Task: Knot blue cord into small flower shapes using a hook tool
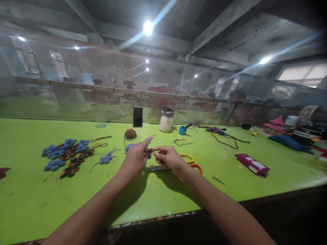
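My left hand [138,154] is closed on blue yarn [148,140], a strand of which passes over its raised index finger. Close against it, my right hand [170,158] pinches something small and dark at the fingertips, too small to make out. Scissors [196,167] with orange and yellow handles lie under my right hand, blades pointing left. A blue yarn ball [130,147] rests just behind my left hand, and a brown-orange yarn ball [130,133] sits farther back. To the left lie a single blue crocheted flower [106,158] and a pile of blue and dark-orange crocheted flowers [68,153].
Along the back of the green table [163,200] stand a phone [137,117], a cream jug [166,121] and a small blue pot [182,130]. A corded tool [216,131] and a purple box [252,164] are on the right. A perforated screen [114,98] rises behind.
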Action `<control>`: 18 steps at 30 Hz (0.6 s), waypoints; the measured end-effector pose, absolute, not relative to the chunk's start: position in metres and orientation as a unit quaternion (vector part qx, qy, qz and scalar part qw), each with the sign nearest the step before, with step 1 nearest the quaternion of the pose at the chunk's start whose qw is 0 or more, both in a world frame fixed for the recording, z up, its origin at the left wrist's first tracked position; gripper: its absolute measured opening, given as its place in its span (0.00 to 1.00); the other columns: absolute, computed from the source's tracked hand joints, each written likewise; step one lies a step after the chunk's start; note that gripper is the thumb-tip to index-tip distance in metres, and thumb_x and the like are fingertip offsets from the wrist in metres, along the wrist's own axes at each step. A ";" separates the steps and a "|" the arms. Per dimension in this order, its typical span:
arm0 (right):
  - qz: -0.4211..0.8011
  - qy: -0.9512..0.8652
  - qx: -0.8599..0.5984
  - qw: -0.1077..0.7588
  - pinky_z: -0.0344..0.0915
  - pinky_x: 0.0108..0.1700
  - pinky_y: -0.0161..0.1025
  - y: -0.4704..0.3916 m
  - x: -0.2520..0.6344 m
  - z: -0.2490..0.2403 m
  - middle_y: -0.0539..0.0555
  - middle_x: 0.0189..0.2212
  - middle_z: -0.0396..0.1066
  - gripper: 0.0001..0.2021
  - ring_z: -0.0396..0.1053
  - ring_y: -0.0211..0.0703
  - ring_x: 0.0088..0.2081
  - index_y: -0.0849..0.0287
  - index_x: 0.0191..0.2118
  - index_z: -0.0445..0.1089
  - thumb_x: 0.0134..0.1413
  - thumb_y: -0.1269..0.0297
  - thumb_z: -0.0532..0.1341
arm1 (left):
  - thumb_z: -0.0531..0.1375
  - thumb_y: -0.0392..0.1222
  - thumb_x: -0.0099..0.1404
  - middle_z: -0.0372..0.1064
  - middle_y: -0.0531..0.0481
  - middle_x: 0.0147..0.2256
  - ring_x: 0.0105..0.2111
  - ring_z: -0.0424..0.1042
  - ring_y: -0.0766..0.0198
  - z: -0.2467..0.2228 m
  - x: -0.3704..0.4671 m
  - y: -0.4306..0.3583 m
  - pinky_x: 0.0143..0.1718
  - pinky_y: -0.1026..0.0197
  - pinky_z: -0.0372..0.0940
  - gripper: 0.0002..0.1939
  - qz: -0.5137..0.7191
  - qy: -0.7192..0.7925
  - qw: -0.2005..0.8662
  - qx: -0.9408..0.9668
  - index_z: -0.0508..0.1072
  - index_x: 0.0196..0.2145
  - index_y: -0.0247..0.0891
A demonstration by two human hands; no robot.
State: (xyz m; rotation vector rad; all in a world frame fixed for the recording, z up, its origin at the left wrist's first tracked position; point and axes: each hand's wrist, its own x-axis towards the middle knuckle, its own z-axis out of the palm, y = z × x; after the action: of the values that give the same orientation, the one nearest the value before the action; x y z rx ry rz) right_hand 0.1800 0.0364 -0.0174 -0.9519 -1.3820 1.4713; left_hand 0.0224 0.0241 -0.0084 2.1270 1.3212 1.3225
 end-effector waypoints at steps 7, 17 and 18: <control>0.587 -0.540 -0.348 0.492 0.42 0.16 0.28 0.033 0.170 -0.020 0.43 0.14 0.61 0.26 0.49 0.26 0.13 0.65 0.48 0.69 0.40 0.61 0.66 | 0.55 0.39 0.61 0.69 0.50 0.28 0.28 0.67 0.60 -0.013 0.029 0.020 0.35 0.61 0.60 0.31 0.507 0.435 0.120 0.734 0.54 0.61 0.38; 0.593 -0.529 -0.274 0.542 0.39 0.16 0.28 0.028 0.168 -0.020 0.43 0.15 0.60 0.28 0.47 0.25 0.14 0.63 0.51 0.67 0.42 0.60 0.67 | 0.67 0.38 0.49 0.70 0.53 0.29 0.31 0.70 0.63 -0.008 0.030 0.028 0.42 0.59 0.61 0.43 0.607 0.357 0.450 0.549 0.54 0.60 0.30; 0.587 -0.540 -0.273 0.538 0.39 0.16 0.28 0.028 0.169 -0.019 0.43 0.16 0.60 0.27 0.46 0.25 0.14 0.63 0.51 0.67 0.42 0.60 0.67 | 0.67 0.38 0.47 0.70 0.53 0.28 0.31 0.70 0.64 -0.005 0.028 0.029 0.42 0.59 0.61 0.44 0.597 0.347 0.481 0.541 0.55 0.59 0.28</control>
State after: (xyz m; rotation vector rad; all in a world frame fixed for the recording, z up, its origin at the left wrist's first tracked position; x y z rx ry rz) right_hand 0.1693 0.0279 -0.0192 -0.6493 -1.2843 1.3969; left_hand 0.0277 0.0289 -0.0052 1.3192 0.8451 1.4553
